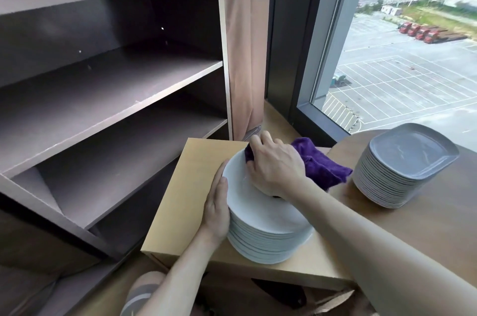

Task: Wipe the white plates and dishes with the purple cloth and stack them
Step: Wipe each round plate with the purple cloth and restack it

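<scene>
Your right hand (276, 168) bunches the cloth (322, 166) and presses it on the top plate (247, 202), at the far rim. Your left hand (216, 210) lies flat against the stack (263, 246), steadying it on the desk (185, 186). Mid-wipe, I'd say. Whether the plates beneath, or the square dishes (397, 173) well right, are done, I can't tell.
</scene>
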### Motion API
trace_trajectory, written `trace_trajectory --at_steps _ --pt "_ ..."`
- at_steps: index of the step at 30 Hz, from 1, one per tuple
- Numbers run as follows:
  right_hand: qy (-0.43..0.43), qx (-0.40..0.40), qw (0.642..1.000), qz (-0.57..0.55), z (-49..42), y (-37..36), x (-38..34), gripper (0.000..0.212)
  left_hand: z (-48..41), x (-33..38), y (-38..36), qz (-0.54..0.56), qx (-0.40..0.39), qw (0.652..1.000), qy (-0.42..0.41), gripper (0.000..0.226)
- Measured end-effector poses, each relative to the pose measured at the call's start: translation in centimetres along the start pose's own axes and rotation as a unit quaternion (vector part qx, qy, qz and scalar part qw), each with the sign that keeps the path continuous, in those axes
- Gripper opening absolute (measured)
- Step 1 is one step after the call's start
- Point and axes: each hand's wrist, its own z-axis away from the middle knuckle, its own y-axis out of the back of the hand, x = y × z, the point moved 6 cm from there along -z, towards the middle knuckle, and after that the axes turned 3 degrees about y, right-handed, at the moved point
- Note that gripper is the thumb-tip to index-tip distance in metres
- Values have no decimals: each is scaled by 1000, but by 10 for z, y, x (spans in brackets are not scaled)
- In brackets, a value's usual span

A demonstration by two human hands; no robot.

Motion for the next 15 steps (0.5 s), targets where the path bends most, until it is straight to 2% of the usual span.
trace_trajectory --at_steps 6,12,15 --pt "5 -34 992 -125 8 -2 -40 19 2 6 0 -6 4 1000 -5 40" --pt "18 -100 983 -152 32 4 -49 21 4 7 3 18 8 999 30 38" --pt "24 -137 980 -142 47 9 -45 22 5 12 6 -10 -2 999 39 41"
